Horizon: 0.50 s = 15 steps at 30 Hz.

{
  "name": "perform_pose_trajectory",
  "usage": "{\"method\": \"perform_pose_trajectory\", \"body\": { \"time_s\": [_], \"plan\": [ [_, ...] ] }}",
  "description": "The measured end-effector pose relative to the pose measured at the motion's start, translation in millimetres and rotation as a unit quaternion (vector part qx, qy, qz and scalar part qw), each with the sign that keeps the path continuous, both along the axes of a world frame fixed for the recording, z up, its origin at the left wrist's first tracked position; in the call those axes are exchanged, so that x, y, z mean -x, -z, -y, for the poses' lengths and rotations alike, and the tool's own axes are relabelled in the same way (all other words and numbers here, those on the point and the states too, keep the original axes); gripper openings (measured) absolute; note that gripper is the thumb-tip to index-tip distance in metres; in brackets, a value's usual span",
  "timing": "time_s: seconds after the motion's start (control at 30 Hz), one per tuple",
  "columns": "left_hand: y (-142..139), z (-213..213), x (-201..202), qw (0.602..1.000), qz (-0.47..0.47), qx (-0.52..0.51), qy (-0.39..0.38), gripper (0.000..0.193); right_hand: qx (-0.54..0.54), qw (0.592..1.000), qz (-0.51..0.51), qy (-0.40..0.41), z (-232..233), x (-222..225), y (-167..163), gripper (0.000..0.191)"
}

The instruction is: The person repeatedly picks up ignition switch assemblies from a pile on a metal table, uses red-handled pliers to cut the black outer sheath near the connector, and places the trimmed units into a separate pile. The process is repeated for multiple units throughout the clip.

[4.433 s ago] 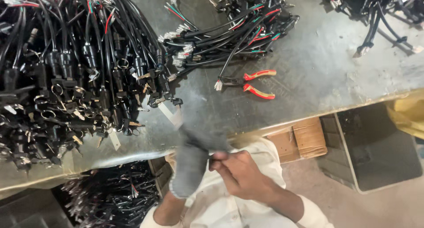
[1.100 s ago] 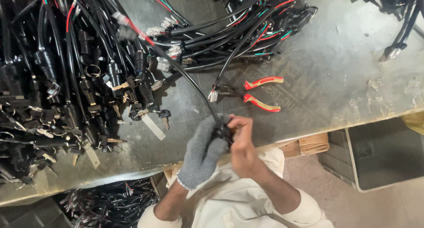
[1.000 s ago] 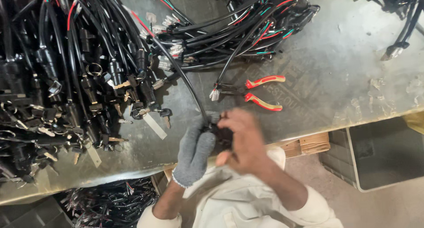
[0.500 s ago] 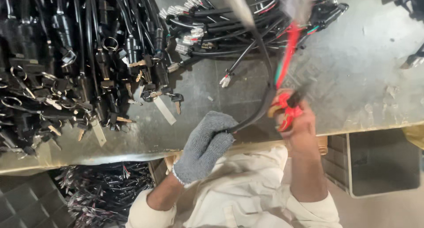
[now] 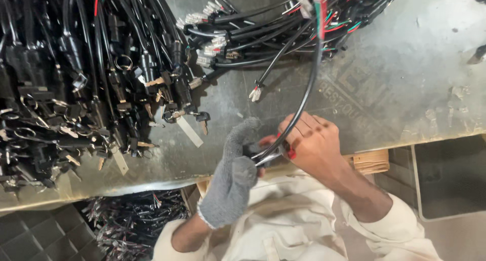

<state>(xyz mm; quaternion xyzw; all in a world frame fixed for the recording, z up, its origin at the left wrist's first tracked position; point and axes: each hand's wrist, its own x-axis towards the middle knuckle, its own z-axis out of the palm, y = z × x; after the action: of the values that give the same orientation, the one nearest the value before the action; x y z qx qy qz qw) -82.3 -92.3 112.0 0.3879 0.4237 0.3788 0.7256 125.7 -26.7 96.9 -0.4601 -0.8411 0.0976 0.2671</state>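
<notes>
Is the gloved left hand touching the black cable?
Touching. The head view shows the gloved left hand closed around the black cable at its lower end.

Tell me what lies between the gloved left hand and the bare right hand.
Head view: the red-handled pliers and the black cable, gripped between left hand and right hand.

- The right half of the counter (image 5: 405, 89) lies bare, open for a hand to pass.
- A dense heap of black harnesses (image 5: 76, 79) blocks the whole left side.
- A second wire bundle (image 5: 283, 23) crowds the far middle.
- The held black cable (image 5: 309, 89) arcs across the centre gap.
</notes>
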Motion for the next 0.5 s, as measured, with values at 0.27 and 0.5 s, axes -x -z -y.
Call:
{"method": "perform_pose_trajectory", "body": {
  "time_s": [0.27, 0.5],
  "plan": [
    [-15.6, -8.0, 12.0, 0.96, -0.14, -0.24, 0.03, 0.07, 0.113, 0.991, -0.067, -0.016, -1.0, -2.3, 7.0, 0.034],
    [5.9, -1.6, -12.4, 0.89, -0.33, -0.308, -0.061, 0.07, 0.108, 0.991, -0.081, 0.015, 18.6, 4.3, -6.5, 0.042]
  ]
}}
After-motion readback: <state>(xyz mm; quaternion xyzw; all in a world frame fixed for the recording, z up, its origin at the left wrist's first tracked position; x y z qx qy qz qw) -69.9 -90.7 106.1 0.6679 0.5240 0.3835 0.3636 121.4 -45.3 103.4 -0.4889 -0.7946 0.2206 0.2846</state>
